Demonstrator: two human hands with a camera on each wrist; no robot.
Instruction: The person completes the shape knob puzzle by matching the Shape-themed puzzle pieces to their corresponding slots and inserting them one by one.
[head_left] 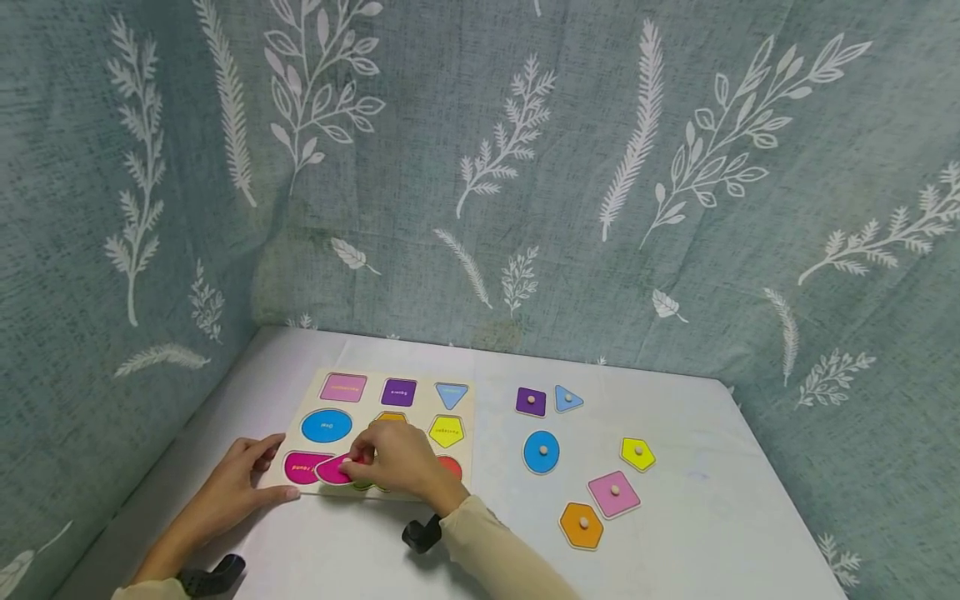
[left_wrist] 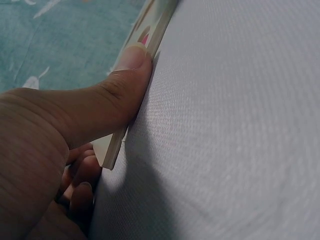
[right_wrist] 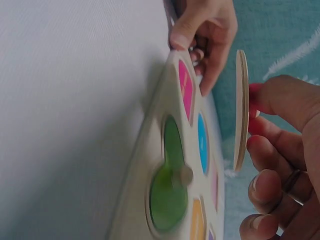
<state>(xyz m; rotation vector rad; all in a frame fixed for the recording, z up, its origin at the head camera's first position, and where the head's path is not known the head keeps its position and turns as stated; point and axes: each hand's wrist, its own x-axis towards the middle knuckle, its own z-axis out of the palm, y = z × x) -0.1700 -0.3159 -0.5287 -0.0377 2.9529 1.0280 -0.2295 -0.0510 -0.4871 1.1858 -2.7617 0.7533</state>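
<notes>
A wooden shape-puzzle board (head_left: 373, 392) lies on the table. My left hand (head_left: 232, 492) grips its near left corner, the thumb (left_wrist: 131, 60) on the near edge and the fingers along the left side. Over the board's near row, my right hand (head_left: 405, 458) pinches the knob of a magenta half-round puzzle piece (head_left: 330, 472). That piece (right_wrist: 242, 110) is raised and seen edge-on in the right wrist view. A magenta half-round recess (head_left: 300, 469) shows close to its left. Behind it a green piece (right_wrist: 169, 200) with a knob sits in the board, mostly covered by my hand in the head view.
Right of the board lie loose knobbed pieces: a purple square (head_left: 531, 403), a light blue triangle (head_left: 566, 401), a blue oval (head_left: 537, 458), a yellow pentagon (head_left: 636, 456), a pink rectangle (head_left: 609, 500) and an orange hexagon (head_left: 581, 535). A patterned cloth (head_left: 555, 275) hangs behind the table.
</notes>
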